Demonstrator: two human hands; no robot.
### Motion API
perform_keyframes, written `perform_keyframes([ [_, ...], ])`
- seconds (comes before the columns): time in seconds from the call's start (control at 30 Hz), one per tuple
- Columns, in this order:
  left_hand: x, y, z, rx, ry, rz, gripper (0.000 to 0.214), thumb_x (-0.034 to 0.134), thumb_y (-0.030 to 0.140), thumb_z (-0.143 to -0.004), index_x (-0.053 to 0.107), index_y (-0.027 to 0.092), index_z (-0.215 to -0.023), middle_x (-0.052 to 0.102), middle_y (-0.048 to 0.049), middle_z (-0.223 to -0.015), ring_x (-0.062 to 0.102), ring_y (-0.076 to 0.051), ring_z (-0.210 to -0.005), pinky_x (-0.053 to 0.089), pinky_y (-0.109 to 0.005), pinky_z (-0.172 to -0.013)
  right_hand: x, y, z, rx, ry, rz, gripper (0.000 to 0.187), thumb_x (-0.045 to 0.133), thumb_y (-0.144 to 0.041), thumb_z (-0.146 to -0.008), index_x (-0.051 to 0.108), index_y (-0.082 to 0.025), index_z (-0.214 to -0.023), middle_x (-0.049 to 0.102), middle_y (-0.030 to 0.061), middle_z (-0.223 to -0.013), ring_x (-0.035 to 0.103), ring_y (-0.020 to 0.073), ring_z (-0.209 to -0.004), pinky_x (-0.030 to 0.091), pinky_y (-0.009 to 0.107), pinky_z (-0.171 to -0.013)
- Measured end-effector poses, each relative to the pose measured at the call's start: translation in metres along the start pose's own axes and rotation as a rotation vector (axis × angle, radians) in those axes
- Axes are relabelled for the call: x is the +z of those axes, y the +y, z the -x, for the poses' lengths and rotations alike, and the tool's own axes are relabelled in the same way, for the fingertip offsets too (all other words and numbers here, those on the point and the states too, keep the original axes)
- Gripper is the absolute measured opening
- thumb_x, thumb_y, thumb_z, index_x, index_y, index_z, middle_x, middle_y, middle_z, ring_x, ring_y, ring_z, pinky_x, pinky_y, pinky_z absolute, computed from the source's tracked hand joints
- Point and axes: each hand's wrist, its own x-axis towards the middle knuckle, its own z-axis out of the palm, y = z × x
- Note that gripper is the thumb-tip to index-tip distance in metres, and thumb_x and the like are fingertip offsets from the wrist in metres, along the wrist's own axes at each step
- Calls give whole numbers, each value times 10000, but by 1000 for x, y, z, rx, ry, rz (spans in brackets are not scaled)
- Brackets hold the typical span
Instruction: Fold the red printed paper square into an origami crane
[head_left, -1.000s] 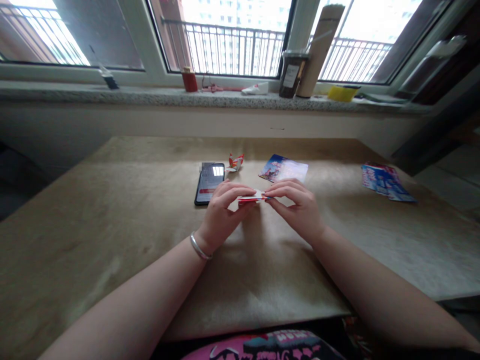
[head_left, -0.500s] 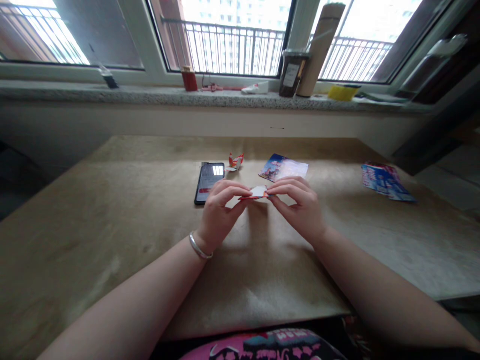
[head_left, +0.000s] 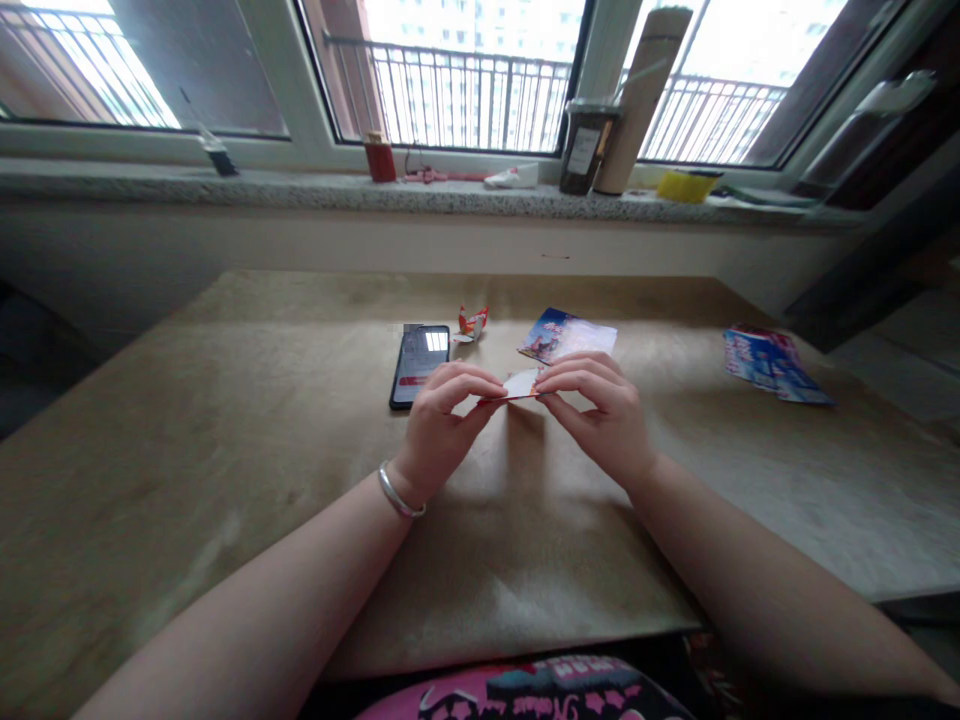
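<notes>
A small folded piece of paper (head_left: pixel 521 384), white above with a red-orange edge, is held up over the wooden table (head_left: pixel 300 480). My left hand (head_left: pixel 450 410) pinches its left end between thumb and fingers; a silver bangle (head_left: pixel 397 492) circles that wrist. At the opposite end, my right hand (head_left: pixel 596 410) has its thumb and fingers closed on the paper too. Beyond the left hand lies a dark phone (head_left: pixel 418 360), partly covered by it. Past the paper stands a red and white folded paper figure (head_left: pixel 472 325). The fingers hide both ends of the held paper.
Blue printed sheets (head_left: pixel 568 335) lie just beyond my right hand, and a fanned stack of printed cards (head_left: pixel 776 365) rests at the far right. On the stone windowsill (head_left: pixel 300 195) are a red can (head_left: pixel 379 158), a dark jar (head_left: pixel 587 148), a tall tube (head_left: pixel 641 100) and a yellow item (head_left: pixel 686 186).
The held paper has tilted slightly, its right side a little higher and more of its white face showing. Both hands keep their grip in nearly the same place.
</notes>
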Motion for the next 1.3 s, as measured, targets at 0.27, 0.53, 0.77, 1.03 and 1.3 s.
perform_keyframes([
  [0.27, -1, 3, -2, 31, -64, -123, 9, 620, 195, -797, 615, 200, -801, 650, -28, -822, 591, -155, -812, 465, -346, -835, -1, -2, -2, -35, -27, 29, 92, 629, -181, -788, 660, -268, -791, 704, -5, -796, 612, 184, -864, 497, 384, -838],
  [0.53, 0, 2, -1, 68, -72, -175, 51, 631, 200, -796, 600, 205, -756, 654, -7, -789, 586, -139, -775, 422, -363, -894, 2, -7, -1, -24, -71, -23, 97, 623, -152, -764, 625, -244, -791, 693, 7, -800, 604, 185, -883, 500, 372, -826],
  [0.77, 0, 6, -1, 111, -121, -277, 24, 632, 214, -791, 615, 217, -775, 645, 7, -769, 581, -143, -778, 389, -388, -951, 3, -6, -1, -15, -108, -48, 108, 600, -140, -764, 610, -247, -768, 690, -4, -773, 608, 184, -873, 494, 381, -843],
  [1.03, 1, 9, -2, 107, -110, -275, 67, 618, 236, -801, 615, 216, -737, 648, 5, -760, 580, -140, -762, 405, -377, -934, 6, -9, 1, 43, -112, -46, 99, 585, -147, -750, 602, -242, -770, 677, 8, -776, 605, 191, -902, 494, 375, -833],
  [1.3, 0, 7, 0, 136, -152, -331, 13, 631, 234, -791, 629, 231, -803, 645, 8, -795, 567, -142, -785, 390, -383, -948, 6, -8, 2, -12, -132, -22, 108, 593, -143, -753, 620, -245, -778, 673, 12, -797, 596, 184, -909, 493, 359, -831],
])
